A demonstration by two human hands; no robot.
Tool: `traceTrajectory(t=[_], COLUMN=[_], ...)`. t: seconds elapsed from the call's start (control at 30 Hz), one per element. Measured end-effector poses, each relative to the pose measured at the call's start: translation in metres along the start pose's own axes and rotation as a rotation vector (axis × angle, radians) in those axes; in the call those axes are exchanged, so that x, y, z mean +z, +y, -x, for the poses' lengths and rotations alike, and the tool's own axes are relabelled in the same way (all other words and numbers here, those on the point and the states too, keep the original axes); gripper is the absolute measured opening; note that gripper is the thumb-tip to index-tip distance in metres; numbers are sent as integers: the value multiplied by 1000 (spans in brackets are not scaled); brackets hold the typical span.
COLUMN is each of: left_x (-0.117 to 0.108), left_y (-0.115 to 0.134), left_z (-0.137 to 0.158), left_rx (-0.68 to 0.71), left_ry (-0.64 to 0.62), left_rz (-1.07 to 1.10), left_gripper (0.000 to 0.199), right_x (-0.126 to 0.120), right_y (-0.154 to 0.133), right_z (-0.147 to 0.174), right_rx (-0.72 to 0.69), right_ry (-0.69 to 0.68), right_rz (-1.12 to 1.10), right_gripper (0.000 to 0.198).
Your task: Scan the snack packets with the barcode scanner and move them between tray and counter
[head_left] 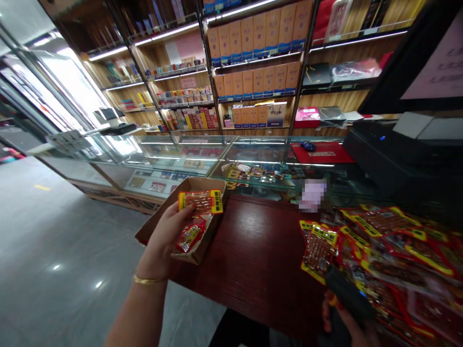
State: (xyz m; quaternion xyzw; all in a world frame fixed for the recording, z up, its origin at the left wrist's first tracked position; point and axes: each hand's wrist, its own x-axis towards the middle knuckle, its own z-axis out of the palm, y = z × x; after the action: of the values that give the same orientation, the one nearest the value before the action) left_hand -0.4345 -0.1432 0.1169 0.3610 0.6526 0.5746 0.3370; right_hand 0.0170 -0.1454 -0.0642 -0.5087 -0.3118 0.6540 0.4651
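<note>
Left hand (pixel 167 233) pinches a yellow-red plastic packet (pixel 202 202). Blurred right hand (pixel 350 322) grips a black handheld scanner (pixel 347 288). Glass showcases (pixel 173 166) adjoin the dark-red worktop (pixel 258 241).

Glare whitens the window (pixel 76 79) while shelf lights (pixel 166 34) glow brightly.

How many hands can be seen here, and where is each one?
2. The left hand holds a packet at the open cardboard box; the right hand, partly hidden, grips a dark scanner by the pile of packets. No other hand shows.
</note>
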Motion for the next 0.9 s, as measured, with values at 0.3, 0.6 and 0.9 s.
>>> traceTrajectory(t=[0.3, 0.6, 0.9], left_x=[161, 147, 139], left_y=[-100, -134, -133], left_z=[44, 53, 51], left_rx=[-224, 242, 114], left_ry=[-331, -417, -434], left_rz=[370, -355, -235], left_gripper=[36, 65, 58], right_x=[18, 19, 19], right_y=[-2, 4, -12], right_z=[14, 21, 37], right_rx=[-158, -117, -165], right_ry=[25, -39, -87], right_rz=[16, 213, 597], right_gripper=[44, 48, 57])
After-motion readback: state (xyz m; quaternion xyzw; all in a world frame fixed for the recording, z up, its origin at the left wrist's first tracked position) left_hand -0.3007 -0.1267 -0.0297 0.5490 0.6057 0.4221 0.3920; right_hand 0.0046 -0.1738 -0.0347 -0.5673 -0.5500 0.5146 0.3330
